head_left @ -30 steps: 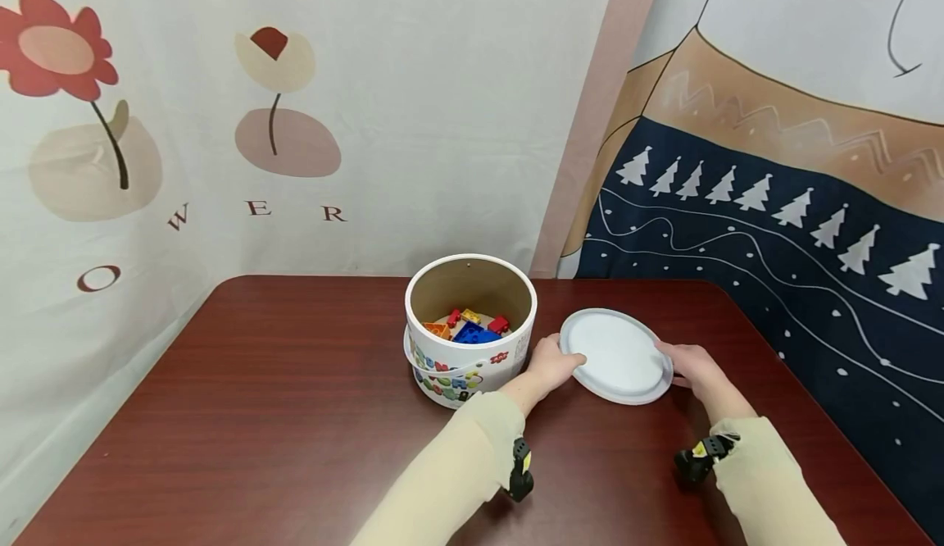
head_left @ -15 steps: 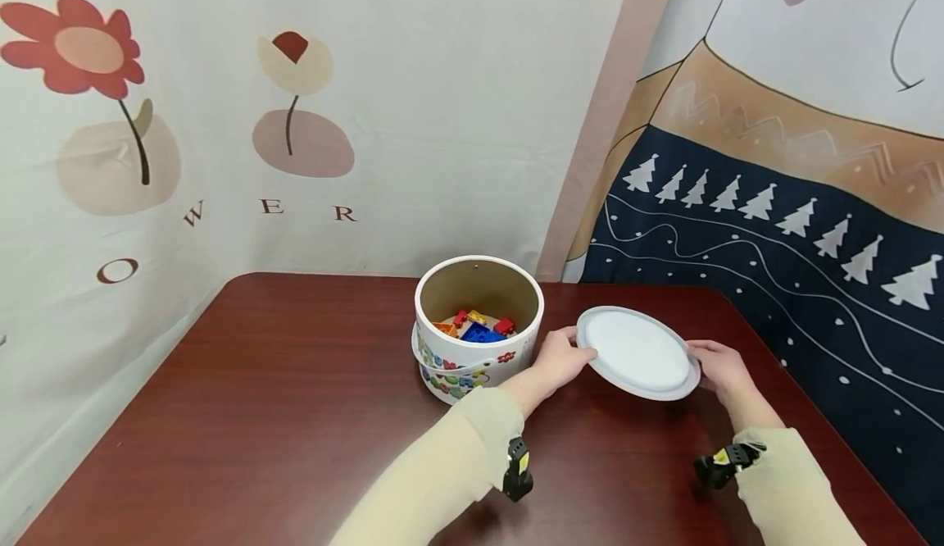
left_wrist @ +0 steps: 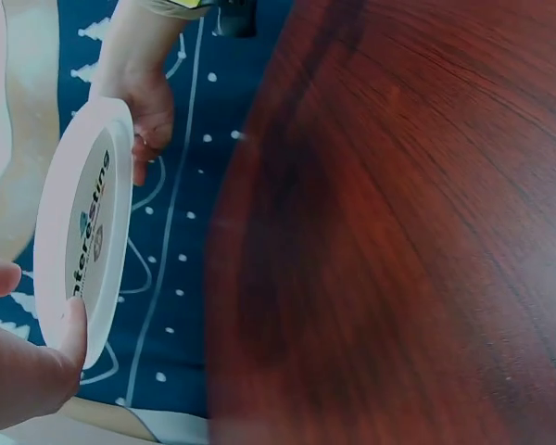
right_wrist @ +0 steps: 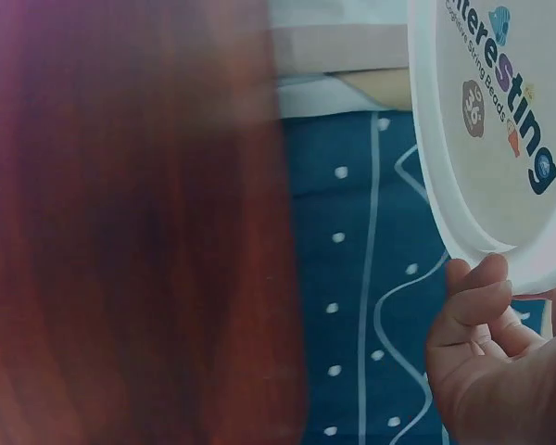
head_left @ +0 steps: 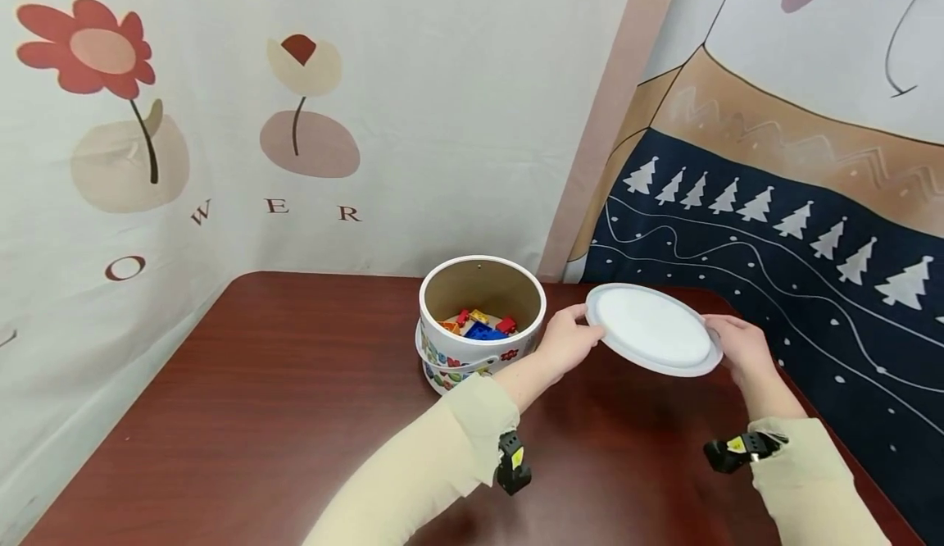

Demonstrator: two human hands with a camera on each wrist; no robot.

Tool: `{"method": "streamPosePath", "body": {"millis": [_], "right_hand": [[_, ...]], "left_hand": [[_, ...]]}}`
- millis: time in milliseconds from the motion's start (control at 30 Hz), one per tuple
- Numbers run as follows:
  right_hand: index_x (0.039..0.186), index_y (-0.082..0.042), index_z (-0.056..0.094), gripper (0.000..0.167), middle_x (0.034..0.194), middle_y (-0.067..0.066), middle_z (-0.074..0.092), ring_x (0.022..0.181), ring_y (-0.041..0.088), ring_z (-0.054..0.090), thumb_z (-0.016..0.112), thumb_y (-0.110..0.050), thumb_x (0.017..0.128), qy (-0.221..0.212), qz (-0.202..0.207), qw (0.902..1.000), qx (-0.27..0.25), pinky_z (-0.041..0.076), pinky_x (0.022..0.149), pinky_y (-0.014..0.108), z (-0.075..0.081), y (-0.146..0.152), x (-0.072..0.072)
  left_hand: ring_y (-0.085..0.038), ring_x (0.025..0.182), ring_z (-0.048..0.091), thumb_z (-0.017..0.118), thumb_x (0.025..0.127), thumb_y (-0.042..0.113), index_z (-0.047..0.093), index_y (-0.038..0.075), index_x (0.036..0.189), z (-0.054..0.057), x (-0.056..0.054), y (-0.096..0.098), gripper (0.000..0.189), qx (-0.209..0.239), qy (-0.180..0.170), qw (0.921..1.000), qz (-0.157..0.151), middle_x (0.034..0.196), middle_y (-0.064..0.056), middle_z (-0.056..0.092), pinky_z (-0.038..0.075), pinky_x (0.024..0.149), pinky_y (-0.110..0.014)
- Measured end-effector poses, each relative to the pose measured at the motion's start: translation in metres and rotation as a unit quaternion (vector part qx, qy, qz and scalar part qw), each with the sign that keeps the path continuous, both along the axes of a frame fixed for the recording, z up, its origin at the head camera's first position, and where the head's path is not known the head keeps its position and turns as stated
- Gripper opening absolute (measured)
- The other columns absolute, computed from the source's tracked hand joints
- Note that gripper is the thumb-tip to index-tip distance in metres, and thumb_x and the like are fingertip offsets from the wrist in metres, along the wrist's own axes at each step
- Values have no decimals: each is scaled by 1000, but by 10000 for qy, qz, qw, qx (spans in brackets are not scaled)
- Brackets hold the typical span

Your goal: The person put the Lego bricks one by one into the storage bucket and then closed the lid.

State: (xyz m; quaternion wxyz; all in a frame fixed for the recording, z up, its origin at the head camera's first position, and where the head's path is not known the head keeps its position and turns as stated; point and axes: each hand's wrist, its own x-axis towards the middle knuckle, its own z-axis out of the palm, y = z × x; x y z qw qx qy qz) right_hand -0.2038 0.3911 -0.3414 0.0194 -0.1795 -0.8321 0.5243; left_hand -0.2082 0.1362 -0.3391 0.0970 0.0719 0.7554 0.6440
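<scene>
A round white lid [head_left: 655, 329] is held above the table, tilted, between both hands. My left hand [head_left: 568, 339] pinches its left edge, close beside the bucket. On the opposite edge, my right hand [head_left: 743, 349] grips the rim. Printed lettering covers the lid's underside [left_wrist: 93, 213] in the left wrist view, and the same print shows in the right wrist view. The white bucket [head_left: 435, 316], patterned with flowers and fitted with a handle, stands without a cover to the left of the hands. Red, yellow, orange and blue toy bricks [head_left: 483, 331] lie on its bottom.
The dark red wooden table [head_left: 295, 415] has rounded far corners. Behind it hangs a pale curtain [head_left: 442, 103] with flower prints, and at the right a navy cloth [head_left: 811, 284] with white trees. A black wrist camera [head_left: 512, 464] sits on the left sleeve.
Both hands have raised the lid off the table and carried it up and to the right. The bucket shifts slightly in view along with the background.
</scene>
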Motion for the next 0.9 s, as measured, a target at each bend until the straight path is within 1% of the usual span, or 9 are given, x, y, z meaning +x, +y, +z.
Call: {"method": "streamPosePath", "body": {"millis": [100,167,200,300,400,467,567,667,900], "right_hand": [[116,-8,60,34,83,-15,55,71,-3,52,41,-28,96,219,-4,9994,-258,51,64,16,11,-2,-1],[100,-18,63,22,76,-23,51,70,-4,52,43,-27,96,344,-19,9984,-438,50,63,15,18,-4,-1],[100,-19,62,21,75,-24,51,71,-4,52,43,-27,96,389,-2,9981,-477,50,63,14,21,-5,-1],[116,-10,59,31,87,-16,55,73,-7,52,42,-28,97,462,144,9981,-369,50,64,13,28,-10,-2],[132,5,44,49,95,-11,54,74,-9,52,41,-29,97,485,298,9982,-165,51,66,13,34,-17,-3],[129,4,47,47,94,-12,55,74,-8,53,41,-28,97,521,363,9979,-123,51,66,14,36,-22,-4],[118,-2,54,35,80,-23,52,72,-6,54,43,-27,96,632,435,9969,-174,52,64,15,39,-31,-5],[112,-4,57,28,75,-23,53,67,-3,52,45,-24,95,728,498,9958,-227,50,59,16,41,-42,-7],[124,9,45,40,77,-12,50,60,3,48,43,-20,96,808,774,9937,-90,45,52,16,47,-70,-12]], "left_hand": [[-14,86,65,57,86,7,50,2,133,10,2,-5,48,129,62,9999,-33,102,-12,70,52,80,-25],[-16,88,65,56,87,6,49,3,134,17,3,-8,48,178,151,9997,-53,108,-13,69,52,82,-26],[-16,89,65,55,87,5,49,3,134,20,3,-10,48,184,206,9996,-61,111,-13,68,52,83,-26],[-16,89,63,54,87,5,50,3,134,29,3,-16,48,152,360,9992,-2,116,-12,65,52,84,-26],[-16,90,61,55,86,4,51,4,133,33,2,-23,47,117,520,9986,34,119,-12,63,52,84,-25],[-18,93,62,56,86,3,53,3,131,35,1,-29,46,90,602,9981,62,118,-13,64,52,85,-26],[-21,98,65,57,83,1,53,1,130,37,-3,-38,48,-10,727,9973,90,115,-16,65,52,84,-25],[-25,101,66,58,79,-3,53,-1,130,38,-8,-49,51,53,803,9967,84,113,-19,66,53,81,-25],[-28,106,64,59,77,-6,52,0,131,38,-21,-83,54,-118,992,9950,7,122,-18,61,53,81,-26]]}}
